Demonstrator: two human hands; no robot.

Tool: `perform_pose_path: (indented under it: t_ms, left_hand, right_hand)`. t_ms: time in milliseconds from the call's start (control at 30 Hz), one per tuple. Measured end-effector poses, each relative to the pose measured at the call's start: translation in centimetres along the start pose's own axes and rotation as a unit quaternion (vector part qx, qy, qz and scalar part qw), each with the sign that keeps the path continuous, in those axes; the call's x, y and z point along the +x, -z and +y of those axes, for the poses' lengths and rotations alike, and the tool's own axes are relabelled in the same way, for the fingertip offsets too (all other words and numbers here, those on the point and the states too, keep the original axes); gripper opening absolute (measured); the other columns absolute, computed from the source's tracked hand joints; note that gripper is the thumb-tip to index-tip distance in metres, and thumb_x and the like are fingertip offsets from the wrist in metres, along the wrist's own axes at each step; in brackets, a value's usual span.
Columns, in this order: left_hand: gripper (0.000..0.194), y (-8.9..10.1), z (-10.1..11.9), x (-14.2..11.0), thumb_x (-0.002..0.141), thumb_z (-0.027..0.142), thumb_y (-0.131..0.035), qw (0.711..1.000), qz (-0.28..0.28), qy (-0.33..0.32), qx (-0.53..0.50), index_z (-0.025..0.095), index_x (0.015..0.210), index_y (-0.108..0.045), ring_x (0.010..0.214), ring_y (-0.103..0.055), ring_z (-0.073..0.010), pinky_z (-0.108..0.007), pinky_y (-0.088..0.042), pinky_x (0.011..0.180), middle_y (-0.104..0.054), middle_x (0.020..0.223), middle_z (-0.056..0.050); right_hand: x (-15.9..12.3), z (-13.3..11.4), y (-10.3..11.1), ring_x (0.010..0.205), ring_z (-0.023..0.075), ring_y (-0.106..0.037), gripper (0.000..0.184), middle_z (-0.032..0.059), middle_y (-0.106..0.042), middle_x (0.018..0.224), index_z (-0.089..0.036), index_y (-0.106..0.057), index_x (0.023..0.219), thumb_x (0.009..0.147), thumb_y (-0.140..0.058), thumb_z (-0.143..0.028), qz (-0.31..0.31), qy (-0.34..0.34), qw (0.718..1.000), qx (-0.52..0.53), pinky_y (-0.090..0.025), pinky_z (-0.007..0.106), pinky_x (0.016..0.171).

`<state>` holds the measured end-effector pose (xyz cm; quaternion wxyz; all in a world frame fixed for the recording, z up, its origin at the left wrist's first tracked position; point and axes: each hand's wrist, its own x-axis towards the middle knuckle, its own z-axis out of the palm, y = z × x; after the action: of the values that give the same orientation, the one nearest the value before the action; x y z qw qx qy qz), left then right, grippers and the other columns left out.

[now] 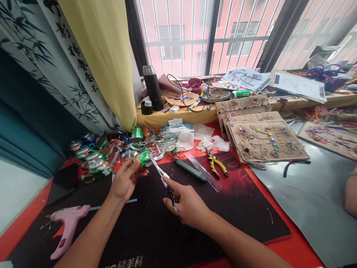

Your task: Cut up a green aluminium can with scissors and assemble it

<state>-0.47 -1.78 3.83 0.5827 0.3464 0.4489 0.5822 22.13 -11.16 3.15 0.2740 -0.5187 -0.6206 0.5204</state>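
A small green piece of cut drink can (pixel 144 158) is pinched between the thumb and fingers of my left hand (pixel 128 178), above the black mat (pixel 156 238). My right hand (pixel 185 203) grips a pair of scissors (pixel 169 190) by its dark handles. The silver blades point up and left, and their tips meet the edge of the green can piece. Whether the blades are parted around the metal I cannot tell. Just behind the hands lies a tangle of shiny can strips (pixel 156 143). To the right of the scissors rests a dark green cutter-like tool (pixel 190 169).
On the mat are a pink glue gun (pixel 69 223), a clear ruler (pixel 205 173) and yellow-black pliers (pixel 214 163). Cut cans (pixel 95 163) crowd the left edge. Cardboard boards (pixel 267 137) with knotted cords stand at right. A black thermos (pixel 153 89) is behind. Another person's arm (pixel 350 195) shows far right.
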Motion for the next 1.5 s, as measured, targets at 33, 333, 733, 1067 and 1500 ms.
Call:
perform_pose_path:
  t_ms: [33,333,733,1067,1500]
  left_hand:
    - [0.049,0.0,0.0,0.0,0.054,0.048,-0.107,1.0,0.002,0.0,-0.001,0.017,0.079,-0.078,0.061,-0.076,-0.0183,-0.022,-0.064,0.054,-0.073,0.068,0.0]
    - [0.049,0.0,-0.1,-0.2,0.058,0.048,-0.105,1.0,-0.014,-0.001,0.012,0.016,0.083,-0.077,0.063,-0.075,-0.0188,-0.024,-0.064,0.056,-0.073,0.071,0.0]
    - [0.049,0.4,-0.4,0.1,0.061,0.05,-0.103,1.0,-0.002,0.008,0.013,0.016,0.082,-0.076,0.064,-0.074,-0.0203,-0.027,-0.062,0.057,-0.075,0.073,-0.003]
    - [0.052,0.1,-0.2,0.0,0.057,0.052,-0.104,1.0,-0.001,0.014,0.005,0.016,0.078,-0.074,0.062,-0.074,-0.0185,-0.024,-0.062,0.053,-0.075,0.07,-0.002]
    - [0.051,0.3,-1.2,0.4,0.08,0.062,-0.088,1.0,0.014,-0.014,0.02,0.019,0.106,-0.078,0.08,-0.079,-0.0232,-0.033,-0.067,0.068,-0.083,0.096,-0.008]
  right_hand:
    - [0.0,0.0,0.0,0.035,0.007,-0.049,0.072,-0.0105,-0.049,0.061,-0.033,-0.05,0.165,0.097,-0.071,-0.023,0.0,0.001,1.0,-0.001,-0.032,0.016,0.038]
    - [-0.3,-0.8,0.5,0.038,0.0071,-0.052,0.076,-0.0102,-0.052,0.066,-0.032,-0.047,0.167,0.096,-0.075,-0.029,-0.002,-0.007,1.0,0.019,-0.034,0.016,0.039]
    - [-0.2,-0.7,0.2,0.037,0.0069,-0.045,0.07,-0.011,-0.044,0.06,-0.031,-0.052,0.164,0.097,-0.07,-0.023,0.006,0.002,1.0,-0.024,-0.03,0.019,0.043]
    - [-0.4,-1.4,0.6,0.046,0.0072,-0.043,0.077,-0.0099,-0.048,0.065,-0.031,-0.049,0.165,0.094,-0.078,-0.029,0.011,-0.005,1.0,-0.026,-0.026,0.022,0.05]
    - [-0.1,-0.7,0.2,0.038,0.008,-0.049,0.073,-0.0106,-0.051,0.061,-0.031,-0.046,0.167,0.098,-0.07,-0.026,-0.004,-0.008,1.0,-0.001,-0.03,0.019,0.043]
